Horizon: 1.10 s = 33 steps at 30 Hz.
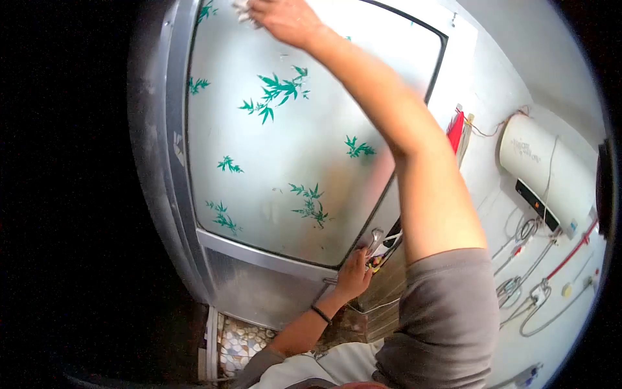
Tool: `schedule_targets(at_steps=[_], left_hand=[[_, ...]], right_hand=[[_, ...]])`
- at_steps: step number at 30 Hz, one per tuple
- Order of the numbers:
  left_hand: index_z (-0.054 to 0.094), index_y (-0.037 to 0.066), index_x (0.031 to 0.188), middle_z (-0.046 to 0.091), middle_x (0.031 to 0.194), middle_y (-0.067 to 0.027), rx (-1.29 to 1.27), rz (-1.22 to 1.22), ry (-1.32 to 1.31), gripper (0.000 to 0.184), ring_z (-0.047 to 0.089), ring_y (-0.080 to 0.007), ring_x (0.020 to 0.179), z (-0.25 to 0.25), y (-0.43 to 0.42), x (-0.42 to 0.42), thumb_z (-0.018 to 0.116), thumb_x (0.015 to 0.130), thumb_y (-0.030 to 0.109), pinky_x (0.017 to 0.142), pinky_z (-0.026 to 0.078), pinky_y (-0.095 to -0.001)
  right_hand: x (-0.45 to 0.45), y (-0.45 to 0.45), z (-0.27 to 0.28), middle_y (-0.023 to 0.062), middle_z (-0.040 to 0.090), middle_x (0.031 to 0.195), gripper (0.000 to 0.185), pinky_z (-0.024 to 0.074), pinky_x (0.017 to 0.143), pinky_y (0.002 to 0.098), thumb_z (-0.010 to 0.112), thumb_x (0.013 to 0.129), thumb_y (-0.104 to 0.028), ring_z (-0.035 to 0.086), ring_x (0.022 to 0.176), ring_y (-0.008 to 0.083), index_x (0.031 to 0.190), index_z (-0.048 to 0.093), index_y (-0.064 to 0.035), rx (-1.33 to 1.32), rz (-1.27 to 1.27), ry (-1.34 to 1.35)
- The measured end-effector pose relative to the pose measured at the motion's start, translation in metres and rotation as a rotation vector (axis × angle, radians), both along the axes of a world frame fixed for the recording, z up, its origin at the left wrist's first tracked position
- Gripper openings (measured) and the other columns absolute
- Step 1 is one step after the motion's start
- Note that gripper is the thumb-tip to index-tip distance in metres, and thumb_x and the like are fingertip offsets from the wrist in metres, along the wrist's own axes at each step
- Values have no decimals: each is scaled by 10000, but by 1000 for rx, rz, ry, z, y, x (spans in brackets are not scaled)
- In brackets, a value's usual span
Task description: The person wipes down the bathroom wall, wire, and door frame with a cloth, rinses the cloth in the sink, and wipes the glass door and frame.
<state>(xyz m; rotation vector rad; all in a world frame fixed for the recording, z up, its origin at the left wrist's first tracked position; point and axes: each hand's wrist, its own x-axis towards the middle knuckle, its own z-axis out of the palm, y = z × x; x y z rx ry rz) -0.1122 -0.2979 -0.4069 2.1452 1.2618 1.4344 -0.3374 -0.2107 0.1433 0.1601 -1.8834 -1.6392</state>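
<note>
My right hand [285, 19] is raised high at the top of the door, its fingers closed on a crumpled white cloth [242, 9] against the frosted glass pane [259, 188]. Green bamboo-leaf patterns [278, 89] decorate the pane. Part of the cloth runs out of view at the top edge. Lower down, my left hand [354, 277], with a dark band on its wrist, grips the metal door handle [374, 240] at the edge of the door. My fingers hide part of that handle.
A white water heater [544, 152] hangs on the right wall, with hoses and cables [531, 292] below it. Something red [456, 133] hangs behind the door's edge. The metal door frame [178, 129] stands left. Pebble-patterned floor [243, 343] shows underneath.
</note>
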Motion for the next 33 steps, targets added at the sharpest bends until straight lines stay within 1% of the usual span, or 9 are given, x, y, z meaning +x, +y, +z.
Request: schedule_targets(at_steps=[4,5,9,15,20,26,29,32,33], left_hand=[[286,-41,1447,453,1347,-295,37,-83,-73,620,475,-456,1249,11,-1,-5,580,942,167,1034,410,-516],[295,-45,1440,467,1327,-287,47,-80,-88,614,486,-454,1232,13,-2,-6,583,939,161,1024,413,-515],[335,-28,1428,507,1279,-240,6,-98,-138,591,517,-431,1193,26,-9,-12,605,935,153,983,442,-508],[344,-35,1408,513,1278,-254,95,-15,-117,616,522,-438,1188,18,-7,-7,643,905,160,967,455,-489],[337,-31,1417,497,1335,-260,19,-100,-142,624,518,-436,1216,30,-6,-17,647,906,148,990,455,-479],[336,-11,1433,458,1400,-279,56,-79,-140,634,483,-459,1255,10,4,-9,640,910,181,1037,423,-496],[322,-1,1441,442,1409,-280,61,-74,-44,640,469,-470,1258,-11,12,0,631,914,190,1058,397,-505],[284,62,1457,473,1371,-262,17,-137,-236,649,470,-468,1257,28,-13,-17,634,920,164,1033,422,-504],[301,69,1453,473,1372,-250,7,-104,-213,634,494,-454,1237,15,-2,-12,636,920,146,998,443,-499]], right_hand=[[105,-7,16,103,624,1187,272,449,937,384,534,884,-90,542,1084,299,1090,688,1,66,-135,150],[135,-16,4,88,620,1230,299,479,907,394,540,874,-66,567,1058,311,1129,691,-33,-148,-132,260],[246,-11,2,56,670,1191,272,483,911,422,615,799,-95,585,1034,300,1056,703,-106,98,-192,384],[251,-46,-51,108,653,1011,226,466,807,455,633,795,-74,579,921,325,1017,671,-89,25,-427,790],[261,-49,-158,143,587,897,160,474,670,422,640,756,-153,586,807,297,867,630,-39,-41,-550,577],[278,-75,-372,135,628,922,168,475,749,393,652,711,-151,588,898,281,815,705,-30,-570,-725,-47],[263,-82,-384,118,681,883,142,493,756,387,672,704,-162,614,920,282,784,745,-70,-725,-961,-438],[266,-64,-340,136,714,871,132,529,775,459,680,692,-170,653,954,307,771,745,-86,-668,-972,-323],[285,-43,-314,123,640,941,203,495,750,411,631,724,-125,627,876,300,896,686,-33,-356,-784,-211]])
